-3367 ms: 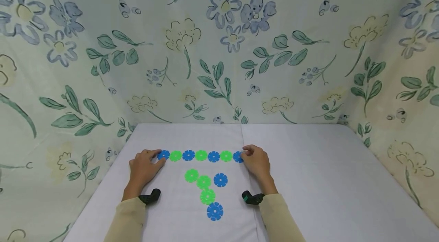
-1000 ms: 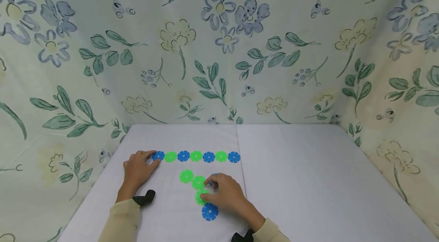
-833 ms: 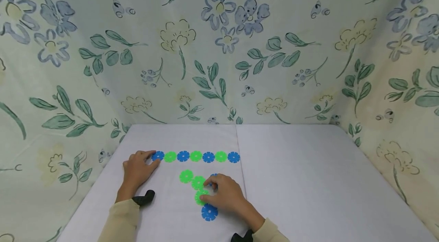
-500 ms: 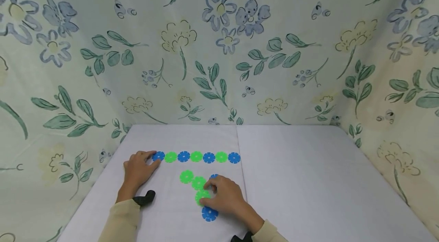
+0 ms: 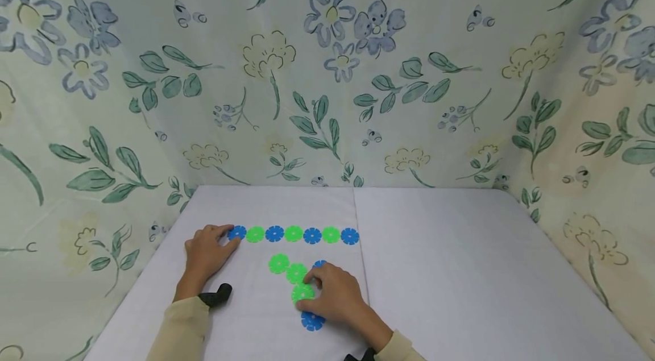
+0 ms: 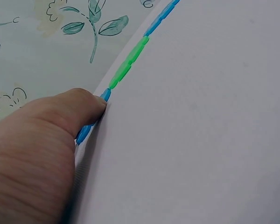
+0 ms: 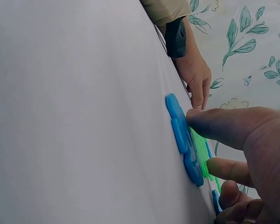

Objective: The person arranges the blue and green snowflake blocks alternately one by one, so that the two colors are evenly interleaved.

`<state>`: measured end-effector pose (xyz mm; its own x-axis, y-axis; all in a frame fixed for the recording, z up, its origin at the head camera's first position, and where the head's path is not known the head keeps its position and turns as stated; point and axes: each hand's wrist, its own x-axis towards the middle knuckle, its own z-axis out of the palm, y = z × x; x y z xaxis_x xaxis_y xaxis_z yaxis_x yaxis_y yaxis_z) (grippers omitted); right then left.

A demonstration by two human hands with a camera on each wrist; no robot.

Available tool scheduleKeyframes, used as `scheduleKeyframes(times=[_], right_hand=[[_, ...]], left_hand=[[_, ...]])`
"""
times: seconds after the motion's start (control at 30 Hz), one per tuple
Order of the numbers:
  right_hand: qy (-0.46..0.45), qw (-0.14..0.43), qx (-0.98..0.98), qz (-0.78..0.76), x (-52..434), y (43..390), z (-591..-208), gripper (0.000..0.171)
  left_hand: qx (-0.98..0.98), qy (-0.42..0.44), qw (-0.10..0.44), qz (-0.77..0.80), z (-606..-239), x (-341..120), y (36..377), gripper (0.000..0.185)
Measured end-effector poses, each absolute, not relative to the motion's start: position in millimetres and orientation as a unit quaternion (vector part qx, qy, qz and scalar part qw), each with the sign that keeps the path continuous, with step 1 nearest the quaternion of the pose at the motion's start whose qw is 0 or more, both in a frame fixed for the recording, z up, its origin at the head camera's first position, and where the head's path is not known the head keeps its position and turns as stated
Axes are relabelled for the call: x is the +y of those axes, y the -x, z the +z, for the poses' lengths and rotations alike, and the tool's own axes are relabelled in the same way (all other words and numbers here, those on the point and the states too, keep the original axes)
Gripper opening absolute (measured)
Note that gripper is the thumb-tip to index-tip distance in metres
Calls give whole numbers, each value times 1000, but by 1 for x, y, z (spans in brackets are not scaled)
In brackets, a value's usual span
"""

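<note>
A white table (image 5: 460,270) is spread with a row of blue and green discs (image 5: 293,234), its left end touched by the left hand (image 5: 204,253), fingers relaxed. Nearer, a green disc (image 5: 302,293) is seemingly pinched by the curled right hand (image 5: 335,295), just above a blue disc (image 5: 312,321)

2 bare hands, left hand (image 5: 206,253) and right hand (image 5: 335,297), emerge from pale beige long sleeves (image 5: 181,327), each wrist bearing 1 black strapped camera mount (image 5: 216,295).

Table (image 5: 460,270) bare rightward — free passage; disc row (image 5: 293,234) and left hand (image 5: 204,256) block far-left.
</note>
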<state>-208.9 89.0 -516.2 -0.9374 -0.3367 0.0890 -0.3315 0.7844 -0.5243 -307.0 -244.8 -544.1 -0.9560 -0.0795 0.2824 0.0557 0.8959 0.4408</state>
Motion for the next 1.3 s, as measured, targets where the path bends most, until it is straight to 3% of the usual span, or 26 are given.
scheduleKeyframes(times=[1.3], right_hand=[[199, -9, 937, -288, 84, 214, -513, 39]], left_hand=[[-964, -10, 149, -220, -546, -245, 309, 50]])
